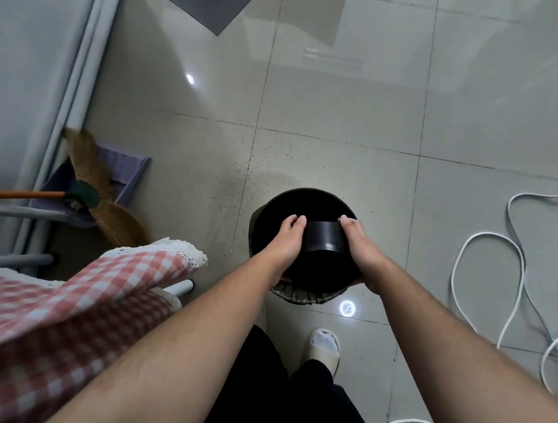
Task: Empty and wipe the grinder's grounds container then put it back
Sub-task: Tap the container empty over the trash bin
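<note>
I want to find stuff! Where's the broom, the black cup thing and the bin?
Broom (101, 189), head view, on its straw bristles.
Container (325, 236), head view, on its shiny black side between the hands.
Bin (310, 195), head view, on its far rim.

Both arms outstretched downward, left hand (287, 238) and right hand (358, 245) clasped on opposite sides, fingers curled.

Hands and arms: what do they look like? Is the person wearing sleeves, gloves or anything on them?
Both arms are bare all the way up, with no sleeves in view. The left hand and the right hand have no gloves, and no rings, watch or bracelet can be seen. The forearms have fine dark hair. The fingernails look short and plain. There are no markings on them.
</note>
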Demonstrator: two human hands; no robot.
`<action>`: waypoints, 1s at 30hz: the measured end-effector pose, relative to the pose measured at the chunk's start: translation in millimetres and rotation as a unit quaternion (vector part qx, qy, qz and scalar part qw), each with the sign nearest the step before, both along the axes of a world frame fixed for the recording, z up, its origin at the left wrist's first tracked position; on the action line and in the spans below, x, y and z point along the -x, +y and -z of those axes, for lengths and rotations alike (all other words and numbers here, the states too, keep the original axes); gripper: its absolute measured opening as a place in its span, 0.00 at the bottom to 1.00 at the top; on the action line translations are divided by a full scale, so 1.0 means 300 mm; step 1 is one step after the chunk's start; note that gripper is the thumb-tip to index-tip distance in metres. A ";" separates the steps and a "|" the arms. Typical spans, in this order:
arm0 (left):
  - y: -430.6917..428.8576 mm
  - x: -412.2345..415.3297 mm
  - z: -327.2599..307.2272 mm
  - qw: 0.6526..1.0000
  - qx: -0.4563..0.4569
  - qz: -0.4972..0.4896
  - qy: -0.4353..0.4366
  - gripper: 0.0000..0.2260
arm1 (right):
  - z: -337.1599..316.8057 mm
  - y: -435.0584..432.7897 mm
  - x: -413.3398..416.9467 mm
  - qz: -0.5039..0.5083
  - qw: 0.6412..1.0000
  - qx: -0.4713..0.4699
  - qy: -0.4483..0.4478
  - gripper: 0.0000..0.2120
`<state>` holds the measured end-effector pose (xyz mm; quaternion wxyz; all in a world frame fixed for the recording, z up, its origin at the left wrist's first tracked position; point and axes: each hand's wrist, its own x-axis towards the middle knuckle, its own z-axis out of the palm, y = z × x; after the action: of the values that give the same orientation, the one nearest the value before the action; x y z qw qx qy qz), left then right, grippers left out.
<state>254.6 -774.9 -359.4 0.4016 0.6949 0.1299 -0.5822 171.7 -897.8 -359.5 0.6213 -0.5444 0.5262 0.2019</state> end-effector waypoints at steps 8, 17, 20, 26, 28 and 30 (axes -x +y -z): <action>-0.024 0.012 0.011 0.999 0.004 0.024 -0.026 0.24 | 0.017 -0.001 0.007 0.008 1.000 0.016 0.019 0.20; 0.061 -0.023 -0.211 0.997 0.082 -0.003 -0.011 0.29 | -0.238 -0.001 0.026 -0.002 0.998 -0.012 -0.056 0.31; 0.108 -0.047 -0.328 0.991 0.135 -0.010 0.003 0.29 | -0.383 -0.015 0.045 -0.024 0.994 -0.055 -0.096 0.35; 0.207 -0.053 -0.645 0.972 0.220 -0.031 -0.081 0.28 | -0.687 -0.005 0.009 -0.101 0.971 -0.041 -0.212 0.40; 0.254 -0.042 -0.767 0.961 0.237 -0.045 -0.138 0.30 | -0.802 0.012 -0.029 -0.146 0.956 -0.035 -0.251 0.42; 0.310 -0.031 -0.882 0.948 0.242 -0.056 -0.200 0.33 | -0.916 0.040 -0.066 -0.190 0.938 -0.025 -0.287 0.43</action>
<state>263.7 -681.9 -94.8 0.6075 0.6707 -0.0594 -0.4213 191.5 -885.8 -84.8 0.7098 -0.6530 0.2069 0.1642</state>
